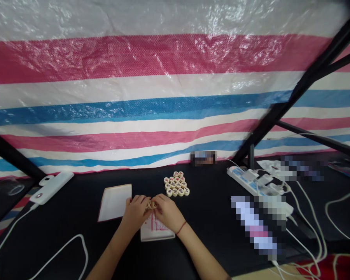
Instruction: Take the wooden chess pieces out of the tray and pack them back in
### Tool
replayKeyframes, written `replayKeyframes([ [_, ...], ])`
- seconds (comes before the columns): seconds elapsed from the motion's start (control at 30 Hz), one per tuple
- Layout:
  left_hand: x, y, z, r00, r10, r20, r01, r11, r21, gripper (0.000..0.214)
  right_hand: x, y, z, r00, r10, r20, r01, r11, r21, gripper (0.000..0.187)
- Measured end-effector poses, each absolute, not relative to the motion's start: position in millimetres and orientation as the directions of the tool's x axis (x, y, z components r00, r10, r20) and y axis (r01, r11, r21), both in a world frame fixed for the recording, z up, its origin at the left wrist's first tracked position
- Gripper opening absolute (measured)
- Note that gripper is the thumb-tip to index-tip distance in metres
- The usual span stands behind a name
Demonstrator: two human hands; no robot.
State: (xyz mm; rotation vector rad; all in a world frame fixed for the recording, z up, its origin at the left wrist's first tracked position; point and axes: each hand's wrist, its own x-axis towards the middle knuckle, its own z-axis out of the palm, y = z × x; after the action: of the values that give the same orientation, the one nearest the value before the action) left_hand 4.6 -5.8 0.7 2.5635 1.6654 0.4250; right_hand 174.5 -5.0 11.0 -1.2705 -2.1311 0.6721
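Note:
My left hand (136, 213) and my right hand (168, 213) meet fingertip to fingertip, both closed. Between them they grip a few small round Chinese chess pieces (151, 205); how many is hidden by the fingers. Beneath the hands lies a white sheet or shallow box with red printed lines, likely a chessboard (158, 232). An open white box lid (114, 203) rests just left of my left hand. Beyond my right hand, several Chinese chess pieces (177, 185) with red and black characters stand in rows on the black table (134, 258).
On the left is a white power bank-like device (52, 188) with a white cable, near a clear cup (10, 187). A loaded power strip (245, 179) and loose cables occupy the right. A striped plastic sheet (151, 85) hangs behind, between black frame bars (280, 111).

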Motion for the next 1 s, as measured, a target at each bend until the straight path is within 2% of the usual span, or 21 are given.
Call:
replayKeyframes([
  [0.1, 3, -7, 3, 0.378, 0.911, 0.167, 0.892, -0.406, 0.199, 0.026, 171, -4, 10, -0.412, 0.883, 0.225, 0.668, 0.461, -0.584, 0.022],
  [0.27, 3, -8, 7, 0.38, 0.915, 0.134, 0.895, -0.401, 0.194, 0.026, 170, -4, 8, -0.471, 0.857, 0.208, 0.684, 0.503, -0.528, 0.023],
  [0.37, 4, -9, 7, 0.378, 0.915, 0.142, 0.897, -0.4, 0.188, 0.025, 170, -6, 7, -0.47, 0.856, 0.216, 0.682, 0.507, -0.526, 0.021],
  [0.47, 5, -8, 7, 0.373, 0.912, 0.169, 0.896, -0.401, 0.191, 0.028, 177, -4, 8, -0.467, 0.839, 0.281, 0.614, 0.536, -0.58, 0.022],
  [0.57, 8, -6, 7, 0.375, 0.908, 0.187, 0.889, -0.41, 0.203, 0.036, 195, 12, 16, -0.376, 0.866, 0.329, 0.607, 0.498, -0.618, 0.024],
  [0.63, 11, -4, 6, 0.391, 0.901, 0.187, 0.88, -0.426, 0.21, 0.039, 211, 31, 25, -0.246, 0.918, 0.31, 0.713, 0.388, -0.584, 0.021],
  [0.73, 16, -2, 4, 0.416, 0.892, 0.176, 0.869, -0.447, 0.211, 0.036, 231, 67, 39, -0.069, 0.982, 0.175, 0.889, 0.141, -0.436, 0.025],
  [0.8, 19, -2, 3, 0.422, 0.892, 0.161, 0.871, -0.448, 0.202, 0.034, 238, 91, 45, -0.03, 0.999, 0.036, 0.952, 0.039, -0.305, 0.032],
  [0.87, 20, -2, 2, 0.424, 0.894, 0.147, 0.875, -0.446, 0.19, 0.034, 240, 111, 46, -0.029, 0.998, -0.061, 0.97, 0.013, -0.243, 0.032],
  [1.0, 18, -2, 2, 0.439, 0.888, 0.137, 0.868, -0.459, 0.19, 0.033, 238, 134, 41, -0.066, 0.977, -0.203, 0.978, 0.023, -0.209, 0.027],
])
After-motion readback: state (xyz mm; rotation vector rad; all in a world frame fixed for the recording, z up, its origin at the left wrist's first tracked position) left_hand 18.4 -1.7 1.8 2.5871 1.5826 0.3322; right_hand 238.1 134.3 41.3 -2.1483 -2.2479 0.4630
